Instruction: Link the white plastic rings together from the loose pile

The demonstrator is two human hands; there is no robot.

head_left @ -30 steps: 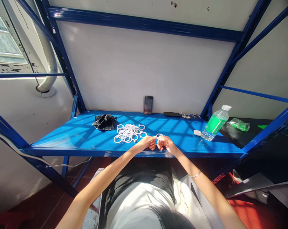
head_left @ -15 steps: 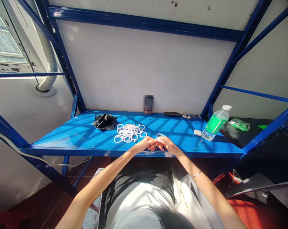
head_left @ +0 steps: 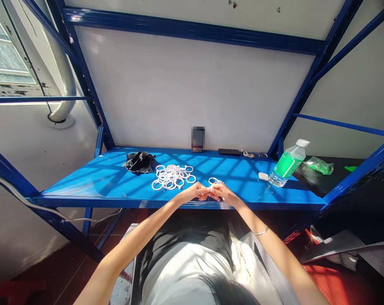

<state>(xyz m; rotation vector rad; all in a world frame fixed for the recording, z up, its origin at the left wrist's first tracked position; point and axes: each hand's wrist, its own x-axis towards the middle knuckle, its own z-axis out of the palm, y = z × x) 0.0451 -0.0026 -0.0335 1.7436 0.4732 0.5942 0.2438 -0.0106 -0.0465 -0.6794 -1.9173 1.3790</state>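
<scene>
Left hand (head_left: 196,192) and right hand (head_left: 222,192) now meet at the fingertips, just to the near right of the pile (head_left: 173,177) of white rings; a second ago a small gap parted them. That closing brings both hands to one spot, so the work seems to be fine handling at the fingertips. Right fingers are curled and appear to pinch a ring (head_left: 212,178), whose hoop shows just beyond them, right of the pile and apart from it. Left fingers are bent inward; whether they grip anything, I cannot tell. The pile itself looks unchanged. Just left of and behind it sits a black bag (head_left: 139,162); well to its right, a bottle (head_left: 288,164).
</scene>
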